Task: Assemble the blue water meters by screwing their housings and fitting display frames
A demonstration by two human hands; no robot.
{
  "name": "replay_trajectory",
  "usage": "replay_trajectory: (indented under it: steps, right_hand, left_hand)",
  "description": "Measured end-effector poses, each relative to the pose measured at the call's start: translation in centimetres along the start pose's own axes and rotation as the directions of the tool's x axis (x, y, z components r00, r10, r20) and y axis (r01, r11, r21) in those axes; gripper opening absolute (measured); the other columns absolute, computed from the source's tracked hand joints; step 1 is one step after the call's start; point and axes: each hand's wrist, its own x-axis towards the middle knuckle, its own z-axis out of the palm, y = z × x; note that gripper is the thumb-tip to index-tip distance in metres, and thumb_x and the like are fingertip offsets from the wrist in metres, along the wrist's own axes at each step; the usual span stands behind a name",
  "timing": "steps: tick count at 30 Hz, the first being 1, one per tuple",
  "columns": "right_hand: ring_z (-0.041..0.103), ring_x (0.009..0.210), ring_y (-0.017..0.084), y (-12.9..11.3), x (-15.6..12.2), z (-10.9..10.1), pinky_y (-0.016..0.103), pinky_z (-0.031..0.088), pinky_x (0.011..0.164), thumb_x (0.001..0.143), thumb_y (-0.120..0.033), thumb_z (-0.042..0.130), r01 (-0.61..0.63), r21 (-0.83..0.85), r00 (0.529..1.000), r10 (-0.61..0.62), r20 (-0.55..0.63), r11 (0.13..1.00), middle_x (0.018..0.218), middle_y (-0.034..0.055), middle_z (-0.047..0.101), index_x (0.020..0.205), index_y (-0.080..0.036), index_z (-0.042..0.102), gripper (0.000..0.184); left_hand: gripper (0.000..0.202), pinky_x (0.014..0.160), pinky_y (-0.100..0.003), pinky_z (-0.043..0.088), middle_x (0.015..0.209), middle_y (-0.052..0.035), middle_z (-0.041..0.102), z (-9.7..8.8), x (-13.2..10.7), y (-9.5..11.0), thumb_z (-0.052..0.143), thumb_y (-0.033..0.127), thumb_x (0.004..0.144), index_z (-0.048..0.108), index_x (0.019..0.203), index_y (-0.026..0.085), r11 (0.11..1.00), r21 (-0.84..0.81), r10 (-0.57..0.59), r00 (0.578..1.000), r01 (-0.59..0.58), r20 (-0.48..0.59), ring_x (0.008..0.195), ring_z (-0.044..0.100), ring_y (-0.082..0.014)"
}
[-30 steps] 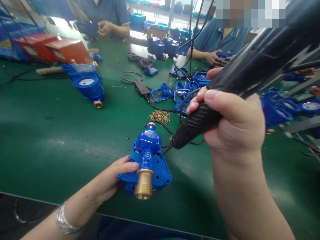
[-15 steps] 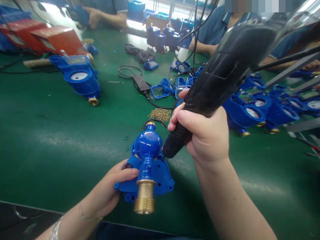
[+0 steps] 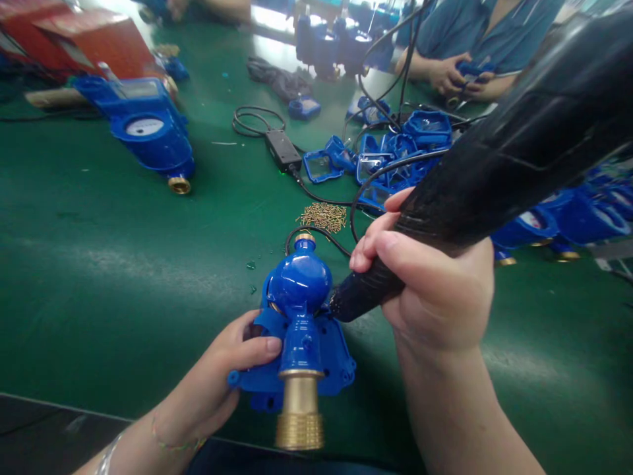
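A blue water meter [image 3: 304,280] with brass threaded ends lies underside up near the front edge of the table. My left hand [image 3: 242,349] grips its flat blue housing [image 3: 336,356] from the left, thumb on top. In my right hand [image 3: 435,284] is a thick black electric screwdriver [image 3: 475,165], fingers wrapped round its lower part. The screwdriver slants down from the upper right, its nose against the right side of the meter. Its bit is hidden behind the meter body. Just beyond the meter lies a pile of small brass screws [image 3: 324,218].
Another water meter [image 3: 148,125] stands at left, near orange boxes [image 3: 99,39]. A black adapter [image 3: 283,152] and cables lie mid-table. Blue covers [image 3: 390,155] are heaped behind my right hand, with more meters [image 3: 583,211] at right. A co-worker's hands [image 3: 457,76] hold a blue part.
The screwdriver leans further to the right, my right hand moving with it. Its nose stays by the meter. The meter sits slightly lower and further right in view. My left hand keeps its hold.
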Motion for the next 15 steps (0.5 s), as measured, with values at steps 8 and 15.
replay_trajectory:
  steps: [8,15]
  right_hand:
    - [0.053,0.041,0.014,0.9,-0.1,-0.4,0.027,0.043,0.043,0.058,-0.012,0.063,0.014,0.169,1.000,-0.015,0.004,0.985,0.049,-0.0038,0.058,0.077,-0.017,0.059,0.020]
    - [0.054,0.044,0.013,-2.3,1.1,-1.8,0.026,0.044,0.043,0.057,-0.012,0.060,0.077,0.221,0.993,-0.095,0.076,0.972,0.053,-0.0060,0.055,0.081,-0.020,0.056,0.025]
  left_hand:
    - [0.031,0.072,-0.027,0.050,0.081,-0.0032,0.071,0.2,-0.1,0.0,0.072,0.030,0.063,0.065,0.090,0.016,0.999,0.035,0.015,1.000,-0.015,-0.006,0.071,0.065,-0.0174]
    - [0.025,0.068,-0.024,0.052,0.079,-0.0021,0.073,0.5,-0.3,0.2,0.075,0.026,0.062,0.069,0.084,0.016,0.999,0.007,0.039,0.999,-0.039,0.036,0.070,0.066,-0.0163]
